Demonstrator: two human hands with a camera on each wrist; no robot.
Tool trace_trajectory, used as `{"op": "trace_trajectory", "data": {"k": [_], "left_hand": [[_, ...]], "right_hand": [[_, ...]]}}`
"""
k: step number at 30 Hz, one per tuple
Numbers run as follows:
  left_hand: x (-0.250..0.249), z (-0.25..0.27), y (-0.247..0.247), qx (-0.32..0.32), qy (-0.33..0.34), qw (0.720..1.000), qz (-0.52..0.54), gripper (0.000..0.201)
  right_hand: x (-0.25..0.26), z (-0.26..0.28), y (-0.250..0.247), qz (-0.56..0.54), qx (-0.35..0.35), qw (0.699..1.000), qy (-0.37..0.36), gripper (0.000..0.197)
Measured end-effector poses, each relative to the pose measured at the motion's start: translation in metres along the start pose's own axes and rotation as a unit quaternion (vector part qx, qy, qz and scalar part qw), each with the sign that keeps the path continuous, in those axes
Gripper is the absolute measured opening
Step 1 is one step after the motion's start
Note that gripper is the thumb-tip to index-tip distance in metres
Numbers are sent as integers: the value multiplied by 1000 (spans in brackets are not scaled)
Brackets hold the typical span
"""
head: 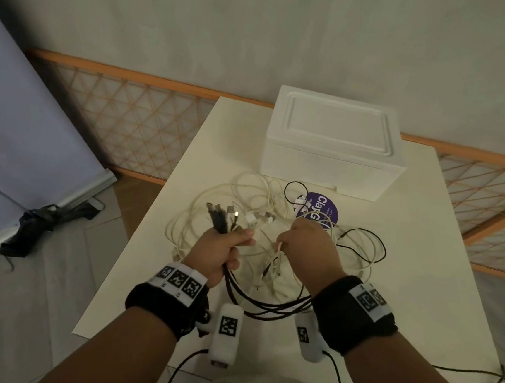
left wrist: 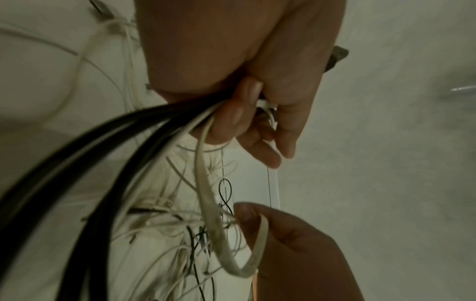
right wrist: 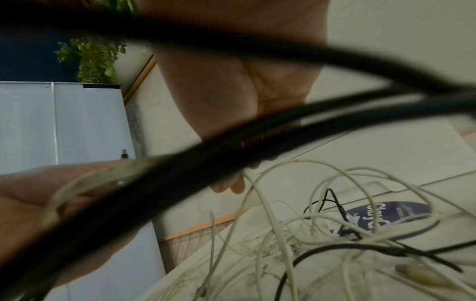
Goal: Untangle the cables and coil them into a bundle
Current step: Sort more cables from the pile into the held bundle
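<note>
Left hand (head: 223, 250) fisted round gathered plug ends, right hand (head: 307, 245) pinching a white strand; cables (head: 243, 209) heaped mid worktop (head: 421, 267): light, floppy, snag-prone, so hold nr connectors.

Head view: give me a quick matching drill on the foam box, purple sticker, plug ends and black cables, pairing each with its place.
Things:
1. foam box
2. purple sticker
3. plug ends
4. black cables

Places:
A. sagging between the two wrists
B. sticking out above the left hand
C. far end of the table
D. flat on the table, just in front of the box

Pairs: 1-C, 2-D, 3-B, 4-A
</note>
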State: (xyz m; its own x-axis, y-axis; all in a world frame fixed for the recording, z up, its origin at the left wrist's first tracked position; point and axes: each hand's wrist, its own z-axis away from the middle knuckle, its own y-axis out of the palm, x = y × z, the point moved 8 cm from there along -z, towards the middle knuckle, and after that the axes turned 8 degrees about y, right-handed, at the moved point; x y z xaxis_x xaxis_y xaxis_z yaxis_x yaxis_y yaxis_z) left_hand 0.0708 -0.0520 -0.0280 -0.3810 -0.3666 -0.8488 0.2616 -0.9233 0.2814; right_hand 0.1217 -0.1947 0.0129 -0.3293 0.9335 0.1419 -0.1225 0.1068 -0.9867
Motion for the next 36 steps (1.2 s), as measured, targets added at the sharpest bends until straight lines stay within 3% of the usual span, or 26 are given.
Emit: {"op": "trace_trajectory", "data": {"k": [3,7,12,15,18,24,33,36], "left_hand": [[4,-1,21,32,-38,999,-19,7],[17,-1,35,43,-87,995,-15,9],[25,-7,36,46,-92,995,-16,10],[25,-9,37,64,-80,995,-17,9],[24,-9,37,78,-71,993,-47,23],[18,-3,40,125,-60,987,-87,27],[15,3,30,150,-75,986,-14,14],[14,1,22,146,-86,985,15,21]], "right_hand": [[-1,4,-3,-56,2,998,17,24],[4,15,-16,-130,-37,991,-5,14],[1,16,-8,-193,45,980,-9,19],[-7,16,-5,-277,77,957,21,26],[-17,12,-3,-360,68,929,51,31],[6,7,21,-292,139,946,-7,32],[17,1,17,-192,90,976,-56,15],[4,1,0,-196,20,980,-21,24]]}}
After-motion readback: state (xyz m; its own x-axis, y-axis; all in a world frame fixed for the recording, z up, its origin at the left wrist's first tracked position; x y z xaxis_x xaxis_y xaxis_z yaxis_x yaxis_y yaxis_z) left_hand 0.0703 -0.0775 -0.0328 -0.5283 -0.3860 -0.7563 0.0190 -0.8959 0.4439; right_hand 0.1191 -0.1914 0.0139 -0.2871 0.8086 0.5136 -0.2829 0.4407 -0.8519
